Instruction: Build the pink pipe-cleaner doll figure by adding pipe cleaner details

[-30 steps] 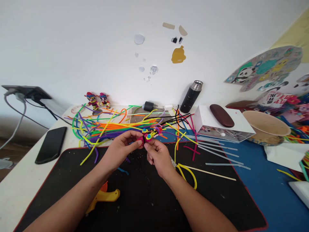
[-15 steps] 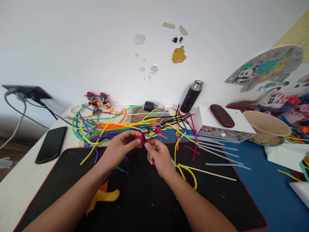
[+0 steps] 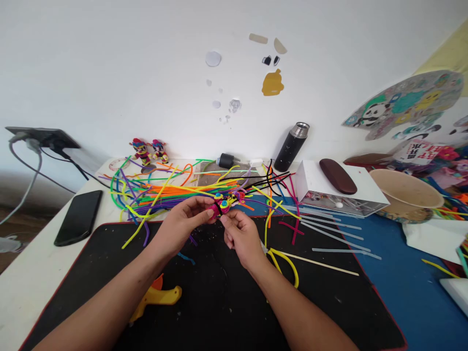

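Observation:
Between my two hands, above the far part of the black mat [image 3: 215,292], is a small pipe-cleaner figure [image 3: 224,204] in pink, yellow, blue and black. My left hand [image 3: 190,217] pinches its pink end between thumb and fingers. From the other side my right hand [image 3: 239,236] closes thumb and fingertips on its near edge; the exact grip is partly hidden. Just behind the figure lies a pile of coloured pipe cleaners [image 3: 164,190]. By my right wrist rest yellow-handled scissors [image 3: 292,265], their blades mostly covered by the hand.
A yellow glue gun [image 3: 161,295] lies beside my left forearm. At left is a black phone [image 3: 78,218]. Along the wall stand two finished-looking figures [image 3: 140,152] and a black flask [image 3: 291,147]. Glue sticks [image 3: 334,235], a white box [image 3: 360,185] and a bowl [image 3: 405,187] are at right.
The view has shifted very slightly. Both hands stay on the figure with almost the same grip; nothing else has visibly moved.

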`<state>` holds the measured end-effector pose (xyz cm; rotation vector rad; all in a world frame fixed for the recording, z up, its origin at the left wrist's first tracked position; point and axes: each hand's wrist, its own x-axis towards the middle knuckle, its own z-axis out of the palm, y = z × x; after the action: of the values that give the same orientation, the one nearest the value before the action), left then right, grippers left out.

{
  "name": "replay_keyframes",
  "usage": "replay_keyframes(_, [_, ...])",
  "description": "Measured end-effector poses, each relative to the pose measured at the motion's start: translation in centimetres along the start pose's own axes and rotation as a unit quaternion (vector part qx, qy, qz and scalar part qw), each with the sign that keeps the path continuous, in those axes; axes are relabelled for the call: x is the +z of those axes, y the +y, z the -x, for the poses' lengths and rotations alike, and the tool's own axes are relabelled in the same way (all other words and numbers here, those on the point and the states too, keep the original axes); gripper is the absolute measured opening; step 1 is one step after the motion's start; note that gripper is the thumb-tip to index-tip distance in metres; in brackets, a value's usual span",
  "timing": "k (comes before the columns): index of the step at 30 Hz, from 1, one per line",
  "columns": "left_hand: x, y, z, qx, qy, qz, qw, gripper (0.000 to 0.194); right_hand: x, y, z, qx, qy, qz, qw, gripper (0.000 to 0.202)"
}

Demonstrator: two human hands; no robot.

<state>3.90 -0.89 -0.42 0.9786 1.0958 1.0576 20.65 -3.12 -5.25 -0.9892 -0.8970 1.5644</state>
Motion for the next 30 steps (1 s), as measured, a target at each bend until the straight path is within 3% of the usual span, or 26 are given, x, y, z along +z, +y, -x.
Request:
replay_keyframes(6, [0.37, 0.34, 0.07, -0.031, 0.025, 0.042, 0.998, 0.045, -0.02, 0.08, -0.03, 0.000, 0.000, -0.005, 1.000, 0.040])
replay_keyframes(22, [0.18, 0.22, -0.07, -0.122, 0.004, 0.161, 0.979, 0.032, 0.12, 0.40, 0.13, 0.016, -0.029, 0.000, 0.999, 0.043])
replay_keyframes(30, [0.03, 0.22, -0.01, -0.129, 0.003, 0.169, 0.977, 0.024, -0.04, 0.39, -0.03, 0.038, -0.033, 0.004, 0.999, 0.047])
